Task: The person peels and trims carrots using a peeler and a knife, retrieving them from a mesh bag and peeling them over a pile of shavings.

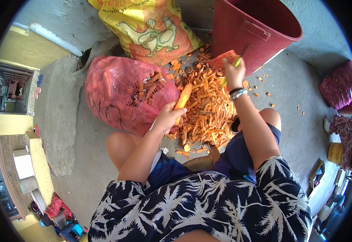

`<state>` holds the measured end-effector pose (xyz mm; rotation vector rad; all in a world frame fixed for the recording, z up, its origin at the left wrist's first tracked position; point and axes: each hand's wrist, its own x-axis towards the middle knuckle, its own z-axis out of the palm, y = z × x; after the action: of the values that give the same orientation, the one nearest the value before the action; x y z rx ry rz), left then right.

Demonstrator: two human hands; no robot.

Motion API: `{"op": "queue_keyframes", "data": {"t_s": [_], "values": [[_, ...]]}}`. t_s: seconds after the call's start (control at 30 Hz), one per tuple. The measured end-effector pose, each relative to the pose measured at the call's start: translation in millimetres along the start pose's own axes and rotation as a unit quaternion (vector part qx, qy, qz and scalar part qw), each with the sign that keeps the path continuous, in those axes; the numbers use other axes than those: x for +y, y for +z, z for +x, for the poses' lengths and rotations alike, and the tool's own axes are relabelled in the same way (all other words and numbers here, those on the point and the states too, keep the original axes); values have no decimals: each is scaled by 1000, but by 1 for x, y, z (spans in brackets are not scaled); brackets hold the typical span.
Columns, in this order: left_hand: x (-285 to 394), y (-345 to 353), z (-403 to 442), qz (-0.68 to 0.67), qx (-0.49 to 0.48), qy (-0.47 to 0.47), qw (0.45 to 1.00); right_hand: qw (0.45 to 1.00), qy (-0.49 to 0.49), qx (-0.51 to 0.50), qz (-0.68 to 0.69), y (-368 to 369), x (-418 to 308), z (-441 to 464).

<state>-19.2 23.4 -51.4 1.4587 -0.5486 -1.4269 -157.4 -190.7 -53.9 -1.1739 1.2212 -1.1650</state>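
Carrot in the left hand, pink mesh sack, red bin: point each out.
Carrot (184,97): head view, middle of its orange body.
Pink mesh sack (121,94): head view, its bulging side.
Red bin (235,35): head view, its outer wall.

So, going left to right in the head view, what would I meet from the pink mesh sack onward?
Pink mesh sack, left hand, peeled carrot, heap of peelings, right hand, purplish bundle.

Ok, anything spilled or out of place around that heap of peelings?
Yes: a few orange bits lie strewn on the concrete floor to the right, apart from the main heap of peelings. They look like strays, since most pieces are gathered together.
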Motion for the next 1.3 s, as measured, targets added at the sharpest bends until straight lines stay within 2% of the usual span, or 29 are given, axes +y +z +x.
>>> {"op": "queue_keyframes", "data": {"t_s": [0.03, 0.17, 0.2, 0.23, 0.3, 0.33, 0.37, 0.4, 0.43, 0.5, 0.57, 0.6, 0.63, 0.67, 0.7, 0.73, 0.77, 0.8, 0.83, 0.9, 0.93, 0.97, 1.0, 1.03, 1.07, 1.1, 1.17, 1.27, 1.3], "values": [[-1, 1, 2, 15, 11, 2, 1000, 996, 10, -90, 4, 6, 7, -13], [-6, 3, 2, 73, 0, 8, 997, 986, -18, -87, -138, 24, 51, -24], [-10, 2, 2, 107, 9, 14, 994, 979, -108, -15, -170, 13, 34, -11], [-10, 1, 2, 141, 20, 24, 989, 974, -143, 34, -172, 5, 9, -9], [-6, 0, -4, 166, 30, 35, 985, 987, -46, 55, -142, 1, 9, 9], [-9, -1, -4, 311, 78, 122, 939, 992, -7, 6, -124, 3, 0, 0], [-10, -1, -1, 446, 123, 209, 862, 991, 13, -65, -117, 5, 6, -7], [-1, 2, -3, 489, 130, 192, 841, 991, 11, -63, -119, 8, 15, -10], [2, 5, -3, 487, 128, 194, 842, 986, -49, -61, -149, 10, 26, -13], [3, 7, -4, 559, 163, 191, 790, 963, -161, -61, -207, 13, 43, -19], [1, 7, -6, 548, 183, 189, 794, 993, -23, 21, -117, -2, 0, -9], [4, 7, -8, 550, 176, 180, 796, 978, -77, 69, -181, -7, 33, 18], [5, 7, -10, 550, 170, 170, 800, 996, -39, 21, -79, -3, 28, 16], [-2, 2, -7, 562, 177, 226, 775, 998, 28, -52, -29, -1, 27, 4], [-6, -4, -4, 560, 179, 228, 776, 988, 94, -123, 22, 3, 20, -8], [-9, -6, 0, 444, 115, 201, 866, 991, 55, -69, -96, 6, 39, -6], [-12, -9, 1, 319, 49, 166, 932, 986, 9, 40, -159, 1, 52, 9], [-4, -4, -3, 240, 49, 94, 965, 996, 38, 55, -66, -4, 50, 15], [-1, -5, -2, 242, 51, 96, 964, 995, 66, 67, 28, -3, 31, 14], [-2, -7, -3, 100, 15, 22, 995, 978, 120, -84, 151, 2, 4, -8], [2, -5, -6, 28, -15, 21, 999, 973, 127, -138, 135, 11, 0, -27], [7, -4, -7, 28, -18, 22, 999, 966, 132, -189, 119, 14, -2, -38], [12, -3, -8, -49, -75, 3, 996, 974, 138, -165, 71, 11, 9, -34], [15, -4, -9, -126, -131, -17, 983, 994, 102, -4, 26, 10, 44, -8], [11, -10, -8, -128, -178, -11, 976, 994, 77, 31, 76, 4, 41, 3], [14, -10, -8, -126, -175, -10, 976, 988, 53, 65, 129, 3, 34, 7], [15, -8, -11, -197, -184, -39, 962, 985, 63, -66, 144, 6, 0, -13], [2, -15, -3, -184, -137, -45, 972, 961, 87, -218, 148, 7, -24, -46], [3, -14, -3, -169, -116, -42, 978, 961, 58, -247, 111, 7, -20, -46]]}}
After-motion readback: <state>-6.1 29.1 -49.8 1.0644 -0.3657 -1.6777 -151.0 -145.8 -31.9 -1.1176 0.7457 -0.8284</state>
